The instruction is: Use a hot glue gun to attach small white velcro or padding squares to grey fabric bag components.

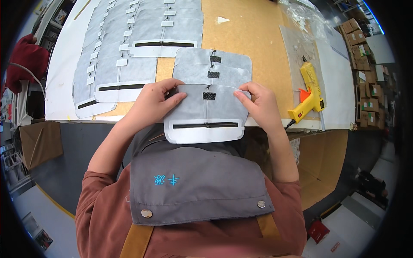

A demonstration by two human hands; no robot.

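Observation:
Nearest me lies a grey fabric panel (185, 107) with a white border, a dark zipper slot and a black textured patch in its middle. It hangs a little over the table's front edge. My left hand (161, 99) pinches its upper left edge between thumb and fingers. At the opposite edge my right hand (257, 101) grips the same panel, thumb on top. Two similar panels (234, 64) show beyond it, overlapping, each with a black patch. A thin cord runs down the middle of the panels.
Rows of overlapping grey panels (142, 30) with white tabs cover the table's left. On the right, a yellow glue gun (308, 96) lies near a clear sheet. Crumpled plastic (301, 19) sits at the far right. An open cardboard box (322, 167) stands below the table's right edge.

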